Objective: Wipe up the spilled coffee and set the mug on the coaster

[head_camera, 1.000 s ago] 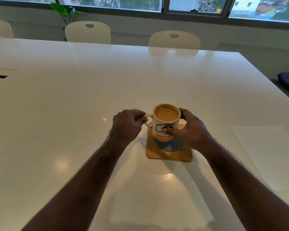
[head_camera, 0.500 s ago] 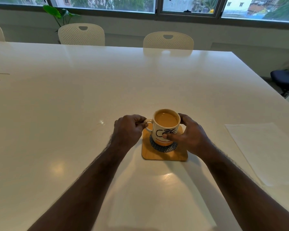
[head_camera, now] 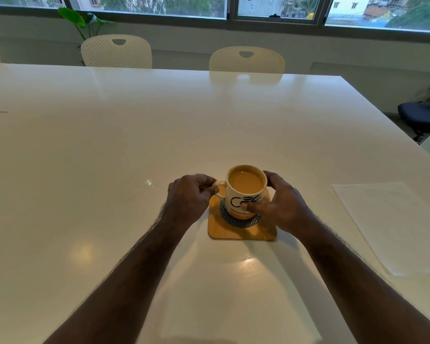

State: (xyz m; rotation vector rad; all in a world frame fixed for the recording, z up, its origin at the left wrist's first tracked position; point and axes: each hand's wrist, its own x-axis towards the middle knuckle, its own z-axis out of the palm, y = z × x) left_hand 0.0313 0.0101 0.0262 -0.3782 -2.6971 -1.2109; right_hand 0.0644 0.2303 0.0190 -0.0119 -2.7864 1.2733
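One mug — white, dark lettering, nearly full of milky coffee — stands upright on one square wooden coaster, over its dark patterned round centre. The coaster lies flat on the white counter. I see two hands on the mug. My left hand has its grip curled at the handle, fingertips pinching the loop on the mug's left side. My right hand wraps the mug's right wall, thumb pressed across the lettering, fingers round the far side by the rim. Two white paper sheets lie on the counter: one to the right, well apart from the coaster, one near the front edge between my forearms. A faint wet glint shows left of my left hand. Two white perforated chairs face me fully across the counter, a third clipped at the left edge; one dark office chair at right.
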